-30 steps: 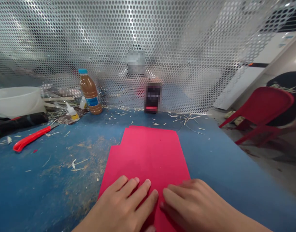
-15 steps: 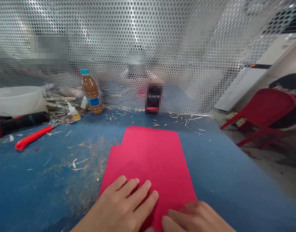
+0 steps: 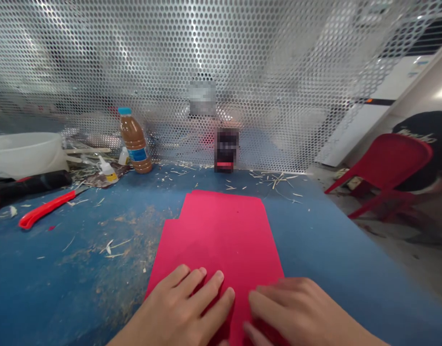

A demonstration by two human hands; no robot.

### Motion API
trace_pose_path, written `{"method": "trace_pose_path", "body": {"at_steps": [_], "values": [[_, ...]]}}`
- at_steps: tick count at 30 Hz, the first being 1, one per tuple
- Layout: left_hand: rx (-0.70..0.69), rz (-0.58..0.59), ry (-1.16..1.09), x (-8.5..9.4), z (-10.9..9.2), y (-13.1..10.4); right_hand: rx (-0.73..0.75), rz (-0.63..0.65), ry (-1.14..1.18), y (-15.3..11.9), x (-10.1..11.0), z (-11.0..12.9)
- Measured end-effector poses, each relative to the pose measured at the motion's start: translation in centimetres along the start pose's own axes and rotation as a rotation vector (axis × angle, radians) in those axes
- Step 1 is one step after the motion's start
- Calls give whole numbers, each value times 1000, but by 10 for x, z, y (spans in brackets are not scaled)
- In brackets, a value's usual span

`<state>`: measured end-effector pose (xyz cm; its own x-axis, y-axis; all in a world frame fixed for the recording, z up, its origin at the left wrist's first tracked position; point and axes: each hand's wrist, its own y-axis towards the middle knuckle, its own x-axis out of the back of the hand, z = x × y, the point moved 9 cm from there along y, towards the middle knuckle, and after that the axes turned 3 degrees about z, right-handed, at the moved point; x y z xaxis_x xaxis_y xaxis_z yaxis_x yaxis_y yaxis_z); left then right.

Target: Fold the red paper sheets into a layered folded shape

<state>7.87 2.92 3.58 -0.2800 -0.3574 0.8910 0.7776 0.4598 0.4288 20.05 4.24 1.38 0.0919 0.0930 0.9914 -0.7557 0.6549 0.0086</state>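
A red sheet (image 3: 224,235) with a step cut in its left edge lies on the blue table (image 3: 336,269). My left hand (image 3: 186,305) rests on the sheet's lower left part, palm down, fingers spread and holding nothing. On the lower right part is my right hand (image 3: 287,305), its fingers bent down towards the red surface and slightly blurred. A gap separates its thumb from the other fingers, and nothing shows between them. The near end of the sheet is hidden by the hands and the frame's edge.
At the left are a red-handled knife (image 3: 49,209), a black tool (image 3: 33,186), a glue bottle (image 3: 108,170), a white tub (image 3: 26,154) and a brown drink bottle (image 3: 134,144). A dark box (image 3: 225,150) stands by the perforated metal screen (image 3: 264,62). A person sits on a red chair (image 3: 394,158).
My right hand has moved up along the right side of the red sheet, away from me. My left hand keeps its place on the sheet. The view has shifted slightly.
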Motion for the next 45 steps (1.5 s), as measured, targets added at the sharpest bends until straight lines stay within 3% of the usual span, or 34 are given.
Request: {"method": "trace_pose_path", "body": {"at_steps": [8,15,23,32,39,45], "values": [[-23,-49,25,4,-1,1,-17,-200,-1,34,6,-17],[-21,-59,42,5,1,3,25,-115,-112,48,8,-22],[-25,-81,40,4,1,3,-108,-64,-173,64,1,-52],[-37,-66,48,6,1,3,-213,-14,-158,94,13,-80],[-24,-64,39,5,1,3,-237,-45,-113,113,19,-101],[-37,-53,25,4,4,3,-224,-156,3,115,21,-108]]}}
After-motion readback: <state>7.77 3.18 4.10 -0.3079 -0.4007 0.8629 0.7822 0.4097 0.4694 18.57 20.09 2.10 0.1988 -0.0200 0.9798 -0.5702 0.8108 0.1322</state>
